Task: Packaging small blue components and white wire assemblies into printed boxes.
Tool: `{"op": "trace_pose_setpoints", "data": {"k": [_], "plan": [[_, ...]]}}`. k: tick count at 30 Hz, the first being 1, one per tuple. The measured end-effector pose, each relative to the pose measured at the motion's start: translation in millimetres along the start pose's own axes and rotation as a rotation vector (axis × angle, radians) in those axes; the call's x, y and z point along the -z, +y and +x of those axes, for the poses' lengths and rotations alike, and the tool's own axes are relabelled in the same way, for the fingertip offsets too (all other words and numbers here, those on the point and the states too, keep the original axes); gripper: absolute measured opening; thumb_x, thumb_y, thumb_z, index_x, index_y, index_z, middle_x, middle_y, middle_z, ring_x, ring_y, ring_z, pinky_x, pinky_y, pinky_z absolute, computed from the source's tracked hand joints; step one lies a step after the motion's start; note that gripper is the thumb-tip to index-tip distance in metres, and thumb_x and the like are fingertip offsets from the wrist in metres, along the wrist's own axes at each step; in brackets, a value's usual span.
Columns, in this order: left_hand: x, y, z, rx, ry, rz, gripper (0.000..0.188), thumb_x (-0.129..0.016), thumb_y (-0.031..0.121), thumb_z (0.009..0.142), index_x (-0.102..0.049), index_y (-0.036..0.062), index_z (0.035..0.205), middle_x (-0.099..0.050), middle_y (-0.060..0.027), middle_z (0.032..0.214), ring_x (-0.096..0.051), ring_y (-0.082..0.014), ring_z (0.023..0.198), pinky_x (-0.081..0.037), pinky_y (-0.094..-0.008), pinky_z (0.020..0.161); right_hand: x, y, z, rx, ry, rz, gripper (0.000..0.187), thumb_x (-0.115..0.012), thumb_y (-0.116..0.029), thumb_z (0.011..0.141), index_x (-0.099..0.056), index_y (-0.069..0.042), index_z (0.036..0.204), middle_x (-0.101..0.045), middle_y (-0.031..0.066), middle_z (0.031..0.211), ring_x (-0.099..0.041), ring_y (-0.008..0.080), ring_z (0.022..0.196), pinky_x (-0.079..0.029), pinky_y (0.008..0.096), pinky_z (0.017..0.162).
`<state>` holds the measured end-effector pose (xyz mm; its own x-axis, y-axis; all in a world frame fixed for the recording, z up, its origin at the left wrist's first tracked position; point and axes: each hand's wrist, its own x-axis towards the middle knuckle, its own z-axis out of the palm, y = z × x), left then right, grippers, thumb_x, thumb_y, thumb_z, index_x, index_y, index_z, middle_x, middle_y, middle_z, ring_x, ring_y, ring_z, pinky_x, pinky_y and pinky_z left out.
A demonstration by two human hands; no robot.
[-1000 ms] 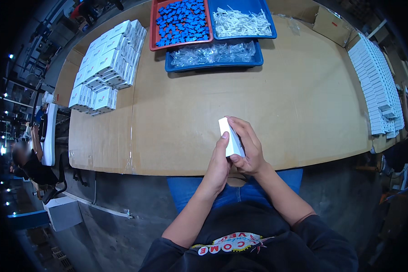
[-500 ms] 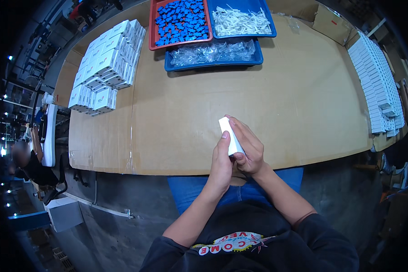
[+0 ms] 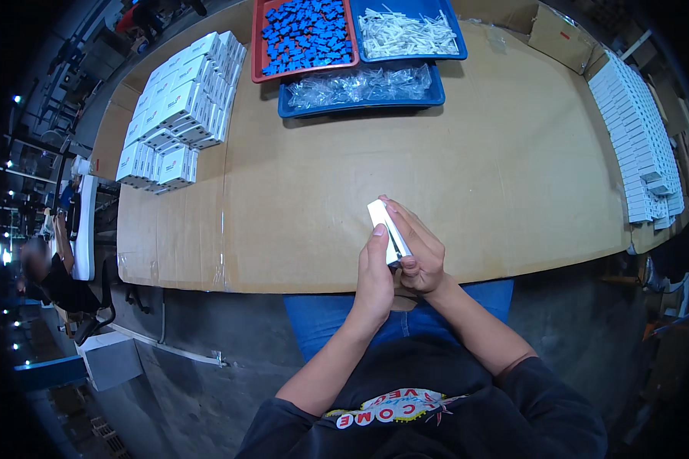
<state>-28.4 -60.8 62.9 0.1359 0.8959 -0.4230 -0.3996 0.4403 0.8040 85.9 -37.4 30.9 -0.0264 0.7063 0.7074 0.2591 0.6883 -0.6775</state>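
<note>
A small white box (image 3: 378, 212) is held between my two hands, just above the near edge of the table. My left hand (image 3: 374, 271) grips its left side, with the thumb laid on the upper face. Along the other side, my right hand (image 3: 425, 249) wraps its fingers round the box, the thumb at the near end. A narrow dark gap shows along the box's right edge, so a side or flap stands slightly apart. What the box holds, if anything, cannot be made out.
Stacked white boxes (image 3: 177, 103) stand at the far left; rows of white boxes (image 3: 635, 134) line the right edge. At the back are a red tray (image 3: 259, 57) of blue pieces, a blue tray (image 3: 461, 53) of white sticks and another blue tray (image 3: 360, 113) of clear plastic bags.
A dark gap has appeared along the box's right edge, where the face looked whole before. My right thumb has moved slightly at its near end. Both hands stay in nearly the same place.
</note>
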Motion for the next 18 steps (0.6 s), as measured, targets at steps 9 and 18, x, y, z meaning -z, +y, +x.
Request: {"op": "trace_pose_setpoints", "data": {"k": [9,18], "plan": [[4.7,22.0,7.4,-0.204,-0.059,0.131,0.069,-0.042,0.051,0.108,-0.038,0.0043,0.158,-0.06,-0.0124,0.132,-0.06,-0.0174,0.117,-0.047,-0.0342,0.103,16.5,-12.5,18.7,-0.255,-0.074,0.125,0.071,-0.053,-0.055,0.106,-0.057,0.005,0.146,-0.052,0.025,0.153,-0.051,0.0391,0.143,-0.037,0.0498,0.12],[7.9,23.8,7.0,-0.313,-0.107,0.171,0.07,-0.038,0.044,0.114,-0.017,0.0042,0.167,-0.043,-0.0182,0.156,-0.045,-0.0238,0.142,-0.039,-0.0356,0.115,17.3,-12.0,8.8,-0.229,-0.297,0.04,0.079,-0.079,-0.041,0.09,-0.052,0.003,0.15,-0.049,0.0251,0.156,-0.05,0.0431,0.142,-0.041,0.0486,0.117]]}}
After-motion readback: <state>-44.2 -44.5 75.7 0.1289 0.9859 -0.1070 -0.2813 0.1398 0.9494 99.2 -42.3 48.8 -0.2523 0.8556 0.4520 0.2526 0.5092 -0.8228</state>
